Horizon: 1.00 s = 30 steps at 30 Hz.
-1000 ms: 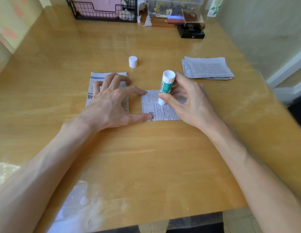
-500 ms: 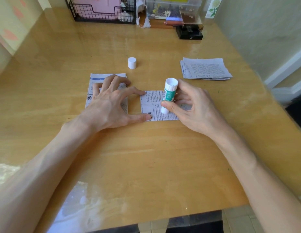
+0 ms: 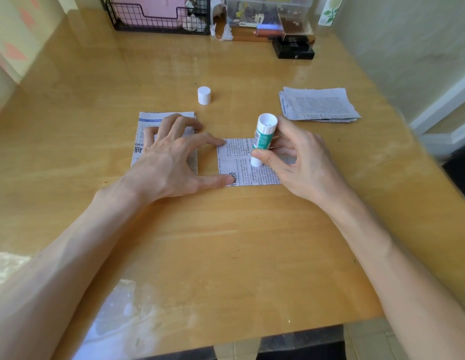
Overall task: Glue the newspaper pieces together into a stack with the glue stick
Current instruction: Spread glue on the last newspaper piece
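A single newspaper piece lies flat in the middle of the wooden table. My right hand grips a green and white glue stick, tip down on that piece. My left hand spreads its fingers; the index fingertip and thumb tip press the piece's left edge, while the other fingers rest on a second newspaper stack to the left. The glue stick's white cap stands alone further back. A pile of loose newspaper pieces lies at the right.
A black wire basket with pink contents, a clear plastic box and a small black box line the table's far edge. A wall runs along the right side. The table's near edge is at the bottom.
My right hand has slid the glue stick a little to the right and nearer across the newspaper piece. My left hand keeps pressing in the same place.
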Each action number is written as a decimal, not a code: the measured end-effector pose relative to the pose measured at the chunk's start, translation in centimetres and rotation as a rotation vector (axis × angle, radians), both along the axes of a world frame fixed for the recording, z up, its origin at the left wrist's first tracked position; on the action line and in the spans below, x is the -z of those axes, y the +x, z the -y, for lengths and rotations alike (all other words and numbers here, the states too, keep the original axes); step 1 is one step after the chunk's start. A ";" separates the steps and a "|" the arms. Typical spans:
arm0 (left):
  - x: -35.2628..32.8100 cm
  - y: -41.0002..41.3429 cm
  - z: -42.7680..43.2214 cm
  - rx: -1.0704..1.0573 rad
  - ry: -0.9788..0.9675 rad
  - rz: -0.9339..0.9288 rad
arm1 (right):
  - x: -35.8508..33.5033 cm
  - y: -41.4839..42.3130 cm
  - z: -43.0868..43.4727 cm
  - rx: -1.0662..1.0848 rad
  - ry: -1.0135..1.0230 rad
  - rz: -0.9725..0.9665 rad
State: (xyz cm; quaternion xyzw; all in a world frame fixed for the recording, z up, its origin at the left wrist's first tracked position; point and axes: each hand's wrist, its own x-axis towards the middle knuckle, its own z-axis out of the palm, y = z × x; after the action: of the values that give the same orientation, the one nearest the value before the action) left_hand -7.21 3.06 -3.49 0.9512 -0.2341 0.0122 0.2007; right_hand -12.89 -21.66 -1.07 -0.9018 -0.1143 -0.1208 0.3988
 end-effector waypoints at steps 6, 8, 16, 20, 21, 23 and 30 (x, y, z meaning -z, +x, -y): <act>0.0 0.0 0.0 0.005 0.000 -0.007 | 0.1 0.6 0.0 0.023 0.000 0.008; 0.0 0.0 -0.1 0.006 0.004 -0.009 | 0.2 0.8 -0.1 0.036 -0.006 0.013; 0.1 0.0 -0.1 -0.008 0.009 -0.003 | 0.2 1.1 0.0 0.042 -0.003 0.023; 0.1 0.1 -0.1 -0.009 0.006 0.003 | -0.2 1.0 0.4 0.018 0.038 -0.035; 0.0 0.0 -0.1 -0.008 0.007 0.000 | -0.2 1.0 0.5 0.014 0.039 -0.041; -0.1 0.0 -0.1 -0.008 0.008 -0.004 | -0.3 0.8 0.6 0.004 0.042 -0.049; -0.2 0.0 0.0 -0.009 0.013 -0.005 | -0.9 -0.3 1.2 -0.024 0.063 -0.097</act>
State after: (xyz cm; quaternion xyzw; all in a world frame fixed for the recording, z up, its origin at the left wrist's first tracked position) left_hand -7.23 3.09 -3.31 0.9535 -0.2295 0.0094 0.1949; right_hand -13.20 -22.85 -0.22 -0.8921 -0.1020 -0.0757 0.4336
